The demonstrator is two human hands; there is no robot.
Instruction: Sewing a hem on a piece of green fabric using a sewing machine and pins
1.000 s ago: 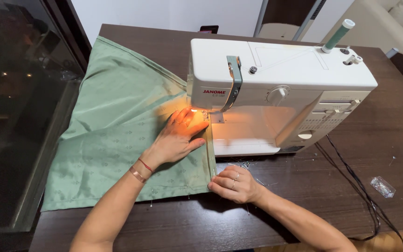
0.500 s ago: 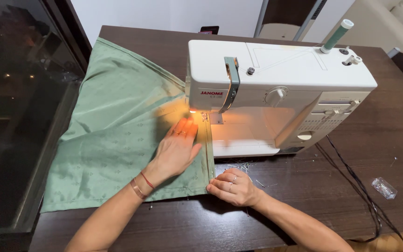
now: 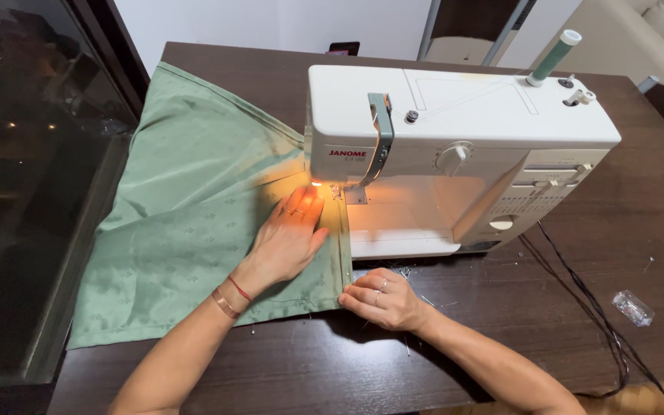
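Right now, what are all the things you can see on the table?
sewing machine: one, white, back middle of the table, lamp lit
thread spool: one, green, on top of the machine
fabric: one piece, green, left half of the table, edge under the needle
cables: dark, right of the machine
small clear packet: one, far right
table: one, dark brown wood
left hand: flat on the fabric
right hand: at the fabric's near edge

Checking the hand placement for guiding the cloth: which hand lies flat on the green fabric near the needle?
The left hand, palm down on the green fabric beside the lit needle; the right hand only touches its near corner.
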